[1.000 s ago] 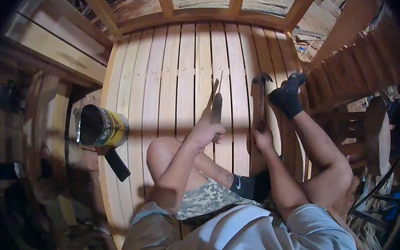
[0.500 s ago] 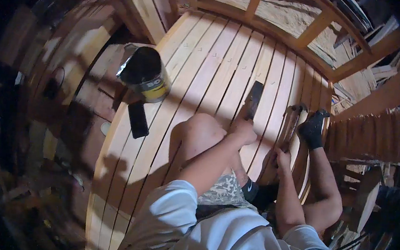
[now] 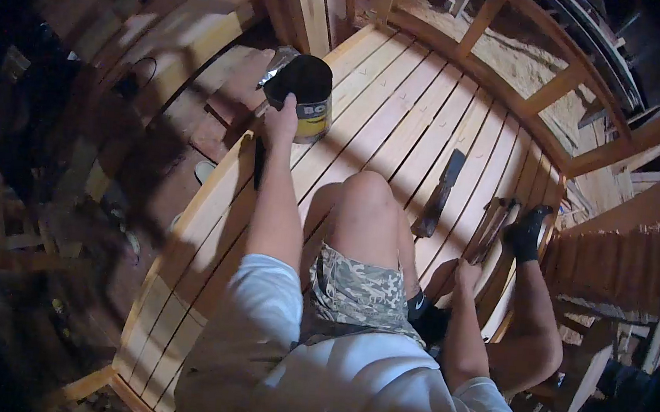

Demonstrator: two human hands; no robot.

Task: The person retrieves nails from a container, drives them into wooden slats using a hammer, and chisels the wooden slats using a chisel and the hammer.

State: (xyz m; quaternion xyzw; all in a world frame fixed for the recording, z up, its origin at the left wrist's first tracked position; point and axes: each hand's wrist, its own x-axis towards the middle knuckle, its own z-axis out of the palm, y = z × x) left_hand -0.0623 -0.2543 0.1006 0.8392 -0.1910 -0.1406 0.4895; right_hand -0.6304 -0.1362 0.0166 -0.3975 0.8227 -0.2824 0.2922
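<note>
My left hand [image 3: 281,123] grips the near rim of a yellow and black can [image 3: 313,119], its thumb at the rim. The can stands at the left edge of the slatted wooden surface [image 3: 385,94]; its inside is dark. Beside my left wrist, a black phone-like object [image 3: 259,162] is mostly hidden. A chisel-like tool with a dark blade [image 3: 439,193] lies on the slats, touched by no hand. My right hand [image 3: 467,275] is wrapped round the lower handle of a hammer [image 3: 494,228], whose head points away from me, close to my sock-covered foot [image 3: 528,232].
A wooden frame with bars [image 3: 510,81] borders the far side of the slats. My bent knee [image 3: 368,197] rises in the middle. Wooden planks and scraps [image 3: 614,190] lie at the right. A lower floor [image 3: 170,162] shows at the left.
My left hand has let go of the chisel-like tool, which now lies on the slats, and has moved left onto the can. My right hand stays on the hammer. The view has turned left.
</note>
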